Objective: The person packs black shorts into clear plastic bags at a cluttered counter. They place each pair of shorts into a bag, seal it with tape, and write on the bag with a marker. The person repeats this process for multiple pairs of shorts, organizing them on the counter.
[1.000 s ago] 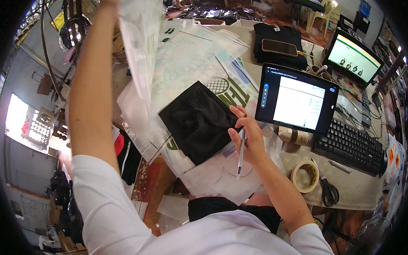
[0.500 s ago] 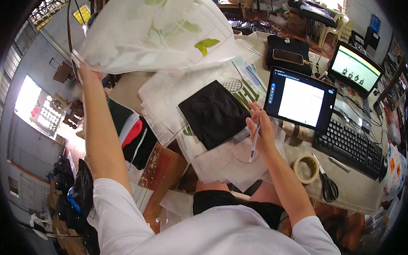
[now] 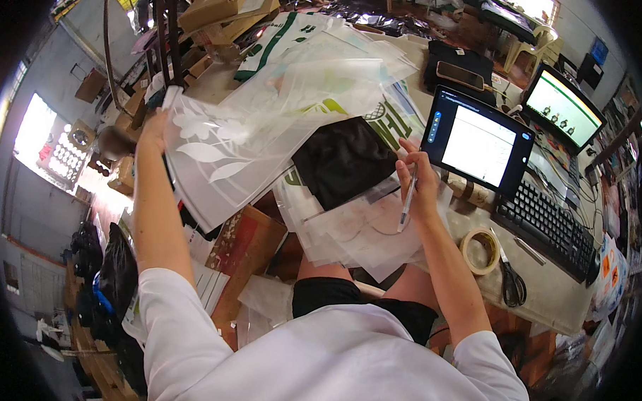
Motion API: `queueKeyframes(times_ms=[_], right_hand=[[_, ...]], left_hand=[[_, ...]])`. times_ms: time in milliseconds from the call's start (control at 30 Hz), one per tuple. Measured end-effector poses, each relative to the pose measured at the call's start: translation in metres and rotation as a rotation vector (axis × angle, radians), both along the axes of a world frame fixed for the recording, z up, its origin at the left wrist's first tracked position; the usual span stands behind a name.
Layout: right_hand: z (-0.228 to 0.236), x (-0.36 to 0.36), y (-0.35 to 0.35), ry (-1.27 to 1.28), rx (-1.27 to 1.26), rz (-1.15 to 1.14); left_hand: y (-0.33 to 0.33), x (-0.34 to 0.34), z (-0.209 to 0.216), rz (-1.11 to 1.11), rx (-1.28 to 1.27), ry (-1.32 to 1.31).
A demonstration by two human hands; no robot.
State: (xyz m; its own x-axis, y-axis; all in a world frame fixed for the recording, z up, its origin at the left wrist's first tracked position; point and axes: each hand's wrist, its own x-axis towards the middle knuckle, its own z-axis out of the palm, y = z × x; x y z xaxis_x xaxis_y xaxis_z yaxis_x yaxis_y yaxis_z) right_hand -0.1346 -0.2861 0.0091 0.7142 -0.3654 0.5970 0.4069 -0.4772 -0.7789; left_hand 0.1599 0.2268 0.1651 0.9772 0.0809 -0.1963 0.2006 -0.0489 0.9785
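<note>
At the left edge of the pile, my left hand [image 3: 154, 130] is closed on the edge of a translucent plastic sheet [image 3: 224, 151] with white flower and leaf shapes. Other translucent sheets [image 3: 316, 73] lie partly beneath and beyond it. My right hand [image 3: 421, 186] holds a pen [image 3: 407, 203] between its fingers, tip pointing down. Just left of that hand rests a folded black cloth [image 3: 344, 161], with the plastic partly over its upper left edge. Under the cloth are papers with green lettering and smaller translucent pieces [image 3: 357, 234].
On the table's right stand a tablet [image 3: 478, 142], a keyboard [image 3: 548, 221] and a laptop [image 3: 564, 111]. Nearer me are a roll of tape [image 3: 480, 251] and black-handled scissors [image 3: 513, 286]. A phone [image 3: 460, 75] lies on dark cloth; cardboard boxes [image 3: 215, 10] are stacked at the far left.
My left hand has come down, and the raised plastic that filled the upper left has lowered over the pile. The right hand stays beside the black cloth with the pen.
</note>
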Motion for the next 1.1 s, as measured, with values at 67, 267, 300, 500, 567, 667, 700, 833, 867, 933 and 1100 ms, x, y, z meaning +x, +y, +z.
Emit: queueKeyframes(times_ms=[67,267,300,500,567,667,700,833,867,933,1100], right_hand=[[0.000,0.002,0.003,-0.019,-0.020,0.034],[-0.013,0.009,0.001,0.008,0.071,0.059],[-0.019,0.013,-0.001,0.001,0.062,0.047],[-0.035,0.017,-0.005,0.034,0.175,0.143],[-0.029,0.011,-0.006,0.047,0.156,0.148],[-0.043,0.014,-0.024,0.004,0.245,0.187],[-0.043,0.017,-0.024,-0.014,0.369,0.182],[-0.011,0.015,0.015,0.277,0.753,0.449],[-0.016,0.013,0.020,0.187,0.786,0.511],[-0.008,0.009,0.025,0.217,0.759,0.594],[0.046,-0.022,-0.024,-0.005,-0.175,0.033]], left_hand=[[0.007,-0.031,0.038,-0.039,0.124,-0.129],[0.069,-0.110,0.143,0.104,0.304,-0.444],[0.083,-0.125,0.154,0.171,0.265,-0.482],[0.200,-0.224,0.196,0.409,0.169,-0.678],[0.229,-0.254,0.204,0.511,0.199,-0.692],[0.267,-0.282,0.210,0.759,0.434,-0.572],[0.294,-0.290,0.212,0.733,0.847,-0.502],[0.280,-0.281,0.204,0.576,1.600,-0.515],[0.231,-0.257,0.196,0.491,1.177,-0.656],[0.117,-0.231,0.173,0.296,0.704,-0.769],[-0.076,-0.201,0.139,-0.067,0.376,-0.811]])
